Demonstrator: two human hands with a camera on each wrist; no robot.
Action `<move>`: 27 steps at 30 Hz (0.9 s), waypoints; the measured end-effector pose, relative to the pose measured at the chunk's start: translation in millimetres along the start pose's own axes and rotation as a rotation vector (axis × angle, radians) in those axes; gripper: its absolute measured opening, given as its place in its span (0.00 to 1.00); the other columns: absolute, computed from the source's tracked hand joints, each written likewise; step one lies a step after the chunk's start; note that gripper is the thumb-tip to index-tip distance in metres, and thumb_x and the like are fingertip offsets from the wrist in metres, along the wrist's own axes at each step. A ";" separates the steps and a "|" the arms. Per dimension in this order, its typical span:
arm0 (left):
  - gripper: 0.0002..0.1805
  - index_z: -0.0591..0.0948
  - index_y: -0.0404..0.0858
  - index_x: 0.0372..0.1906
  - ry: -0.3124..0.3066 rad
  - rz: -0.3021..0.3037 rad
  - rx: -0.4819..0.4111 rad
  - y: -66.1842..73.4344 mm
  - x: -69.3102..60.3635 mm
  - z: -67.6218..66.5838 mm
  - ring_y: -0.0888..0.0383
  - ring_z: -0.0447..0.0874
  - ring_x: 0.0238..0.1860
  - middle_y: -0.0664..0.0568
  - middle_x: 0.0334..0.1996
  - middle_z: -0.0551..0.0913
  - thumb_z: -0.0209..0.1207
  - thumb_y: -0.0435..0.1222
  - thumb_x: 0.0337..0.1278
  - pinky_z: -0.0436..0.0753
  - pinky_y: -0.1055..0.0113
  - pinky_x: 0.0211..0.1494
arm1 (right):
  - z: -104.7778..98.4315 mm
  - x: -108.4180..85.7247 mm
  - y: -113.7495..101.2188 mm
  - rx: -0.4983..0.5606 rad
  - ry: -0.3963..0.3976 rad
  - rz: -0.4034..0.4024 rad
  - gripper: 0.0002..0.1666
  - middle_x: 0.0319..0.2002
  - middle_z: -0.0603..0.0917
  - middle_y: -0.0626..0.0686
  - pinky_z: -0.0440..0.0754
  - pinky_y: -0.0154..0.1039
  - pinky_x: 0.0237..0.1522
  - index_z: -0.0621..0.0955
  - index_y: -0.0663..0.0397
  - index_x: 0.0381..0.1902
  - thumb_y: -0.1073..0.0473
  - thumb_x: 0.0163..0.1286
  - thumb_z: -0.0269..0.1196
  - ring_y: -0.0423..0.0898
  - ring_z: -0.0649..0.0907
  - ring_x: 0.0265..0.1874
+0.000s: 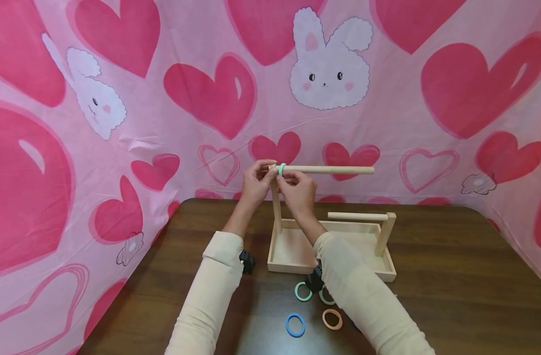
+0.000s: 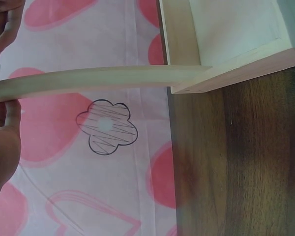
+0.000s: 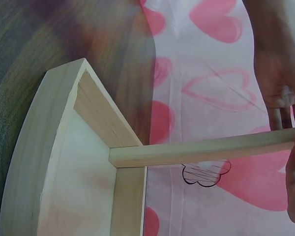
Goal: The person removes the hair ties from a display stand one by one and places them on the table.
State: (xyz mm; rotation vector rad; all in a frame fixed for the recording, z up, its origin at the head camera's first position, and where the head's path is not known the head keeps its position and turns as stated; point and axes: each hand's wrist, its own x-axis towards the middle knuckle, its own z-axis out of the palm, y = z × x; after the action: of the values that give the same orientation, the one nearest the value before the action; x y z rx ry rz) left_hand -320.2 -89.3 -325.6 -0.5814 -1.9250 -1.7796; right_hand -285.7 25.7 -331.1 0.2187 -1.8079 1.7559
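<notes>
A light green ring circles the wooden dowel near the dowel's left end, where it meets the top of the tall wooden post. My right hand pinches the ring from the right side. At the post's top, my left hand grips the wood between thumb and fingers. Only a sliver of the ring shows in the left wrist view, below the right hand's fingers. In the right wrist view, both hands meet at the post's end; the ring is hidden there.
The post rises from a shallow wooden tray, with a shorter post and lower dowel at its right. In front lie a green ring, a blue ring, an orange ring and another green ring, partly behind the right sleeve.
</notes>
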 end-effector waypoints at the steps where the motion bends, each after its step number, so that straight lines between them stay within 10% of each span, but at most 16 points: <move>1: 0.12 0.81 0.24 0.51 0.001 0.003 0.004 0.0 -0.1 -0.2 0.71 0.80 0.38 0.26 0.46 0.84 0.62 0.24 0.64 0.77 0.78 0.39 | -0.3 0.2 0.2 -0.002 0.002 -0.002 0.09 0.31 0.89 0.70 0.80 0.24 0.22 0.87 0.71 0.38 0.68 0.62 0.70 0.55 0.89 0.22; 27: 0.12 0.81 0.23 0.50 0.006 0.006 -0.032 -2.3 0.8 1.0 0.73 0.83 0.34 0.24 0.42 0.82 0.61 0.22 0.63 0.82 0.79 0.41 | -39.3 9.4 1.9 0.030 0.009 -0.041 0.09 0.31 0.87 0.75 0.82 0.24 0.23 0.86 0.74 0.39 0.70 0.64 0.67 0.26 0.82 0.16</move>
State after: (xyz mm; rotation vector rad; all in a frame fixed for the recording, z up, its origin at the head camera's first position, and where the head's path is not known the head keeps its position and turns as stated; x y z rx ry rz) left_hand -322.2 -88.5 -327.1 -0.5908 -1.8921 -1.8091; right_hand -282.4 66.0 -330.2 0.2585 -1.7598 1.7532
